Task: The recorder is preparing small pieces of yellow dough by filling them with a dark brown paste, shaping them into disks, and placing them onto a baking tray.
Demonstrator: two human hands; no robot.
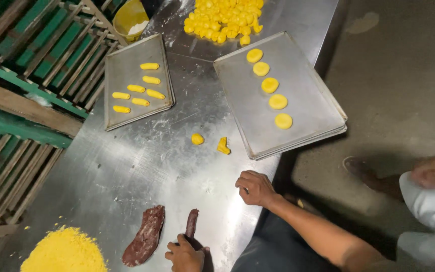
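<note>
Dark brown paste strip (192, 223), narrow and smooth, lying near the steel table's (142, 166) front edge, long axis running away from the body. Left hand (185, 256) clamped on its near end; right hand (254, 188) loosely curled, empty, resting on the table.

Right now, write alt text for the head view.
A person's left hand grips a dark reddish-brown strip on a steel table, the right hand resting near its edge. Two trays hold yellow dough pieces.
</note>
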